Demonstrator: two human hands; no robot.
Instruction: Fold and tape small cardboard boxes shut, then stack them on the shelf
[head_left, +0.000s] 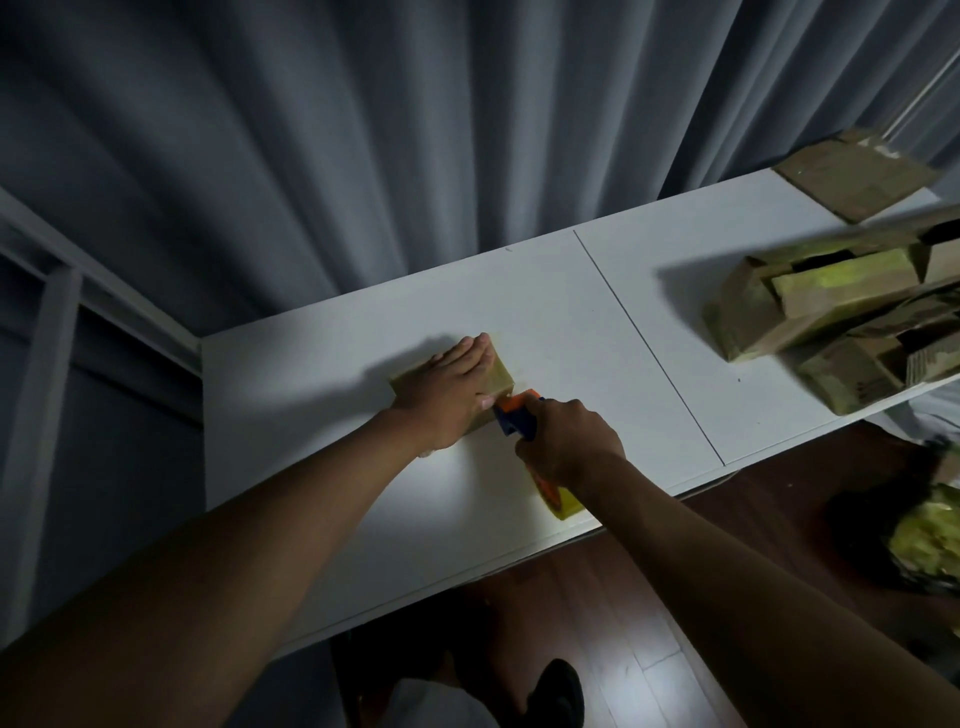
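Observation:
A small closed cardboard box lies on the white table, left of the middle seam. My left hand lies flat on its top with straight fingers, pressing it down. My right hand grips the handle of an orange and blue tape dispenser. The dispenser's head touches the box's near right edge. Its tape roll sticks out below my wrist.
Several unfolded cardboard boxes lie piled at the table's right end, one more flat box at the far right corner. A grey curtain hangs behind. A white frame stands at left. Wooden floor lies below the near edge.

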